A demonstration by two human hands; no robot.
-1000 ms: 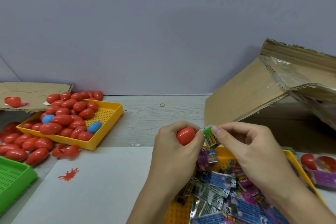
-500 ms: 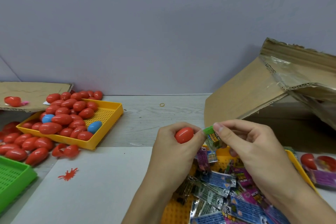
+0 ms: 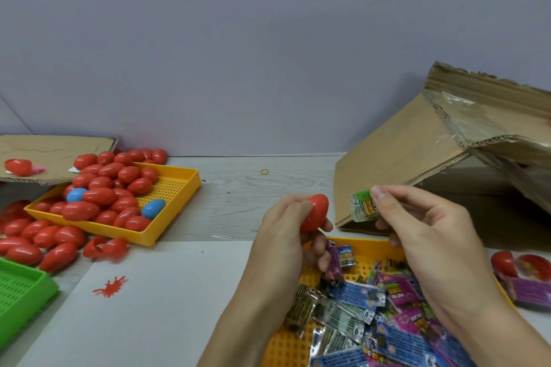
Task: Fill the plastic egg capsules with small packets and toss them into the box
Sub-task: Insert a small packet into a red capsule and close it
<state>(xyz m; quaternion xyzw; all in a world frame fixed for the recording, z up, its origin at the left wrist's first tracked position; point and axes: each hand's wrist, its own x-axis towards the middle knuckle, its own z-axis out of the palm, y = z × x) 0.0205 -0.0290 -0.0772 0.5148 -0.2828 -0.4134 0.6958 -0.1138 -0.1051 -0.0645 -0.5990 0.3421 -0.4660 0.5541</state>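
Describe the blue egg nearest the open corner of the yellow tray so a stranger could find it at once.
Start at the yellow tray on the left, heaped with red eggs. At the pile's right edge lies a blue egg, against bare mesh. The other blue one sits further left, hemmed in by red.

Wood-grain table (image 3: pixel 238 205), yellow trays (image 3: pixel 176 214), green tray (image 3: pixel 26 292), cardboard box (image 3: pixel 402 164), loose red eggs (image 3: pixel 44 244)
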